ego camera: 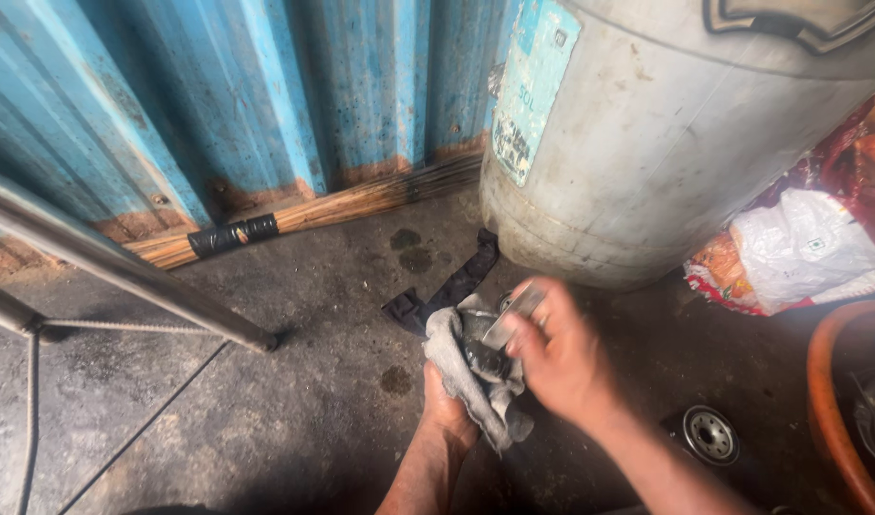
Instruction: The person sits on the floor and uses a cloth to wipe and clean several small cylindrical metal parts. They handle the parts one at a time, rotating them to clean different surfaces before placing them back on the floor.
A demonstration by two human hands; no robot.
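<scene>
the blue corrugated metal wall (pixel 266 95) fills the view from nine to twelve o'clock, rusted along its foot. the big grey cylindrical tank (pixel 666 143) stands at one o'clock, its base on the stained concrete floor (pixel 218 420). at three o'clock lies a crumpled red and white plastic bag (pixel 800 248), and below it, at four o'clock, curves the orange rim of a tub (pixel 824 401). a steel stand leg (pixel 123 272) slants in from nine o'clock. a bundle of brown sticks taped in black (pixel 294 219) lies along the wall's foot. a dark strap (pixel 452 286) trails out from under my work. my right hand (pixel 562 367) pinches a flat, blurred metal blade (pixel 514 315), pressing it into the grey rag (pixel 466 377). my left hand (pixel 447 410) is closed under that rag at centre, cupping it so a dark part stays bundled and steady. a round metal filter (pixel 709 436) sits at five o'clock, just beside my right forearm.
</scene>
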